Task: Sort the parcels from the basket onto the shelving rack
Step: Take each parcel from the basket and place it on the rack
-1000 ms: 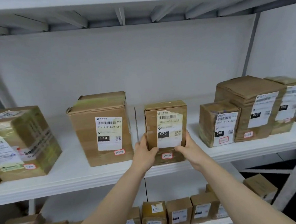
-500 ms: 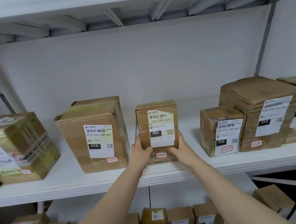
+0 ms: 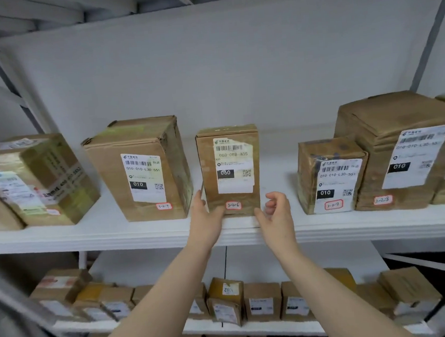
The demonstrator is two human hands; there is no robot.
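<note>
Both our grips are released, left grip (image 3: 206,216) flat against the 060 parcel (image 3: 229,173) standing on the shelf (image 3: 102,234), right grip (image 3: 277,214) just beside, so we should withdraw straight without tipping it.

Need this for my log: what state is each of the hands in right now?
Left hand: open, straight fingers touching the 060 parcel.
Right hand: open, fingers loosely curled, holding nothing.
</note>
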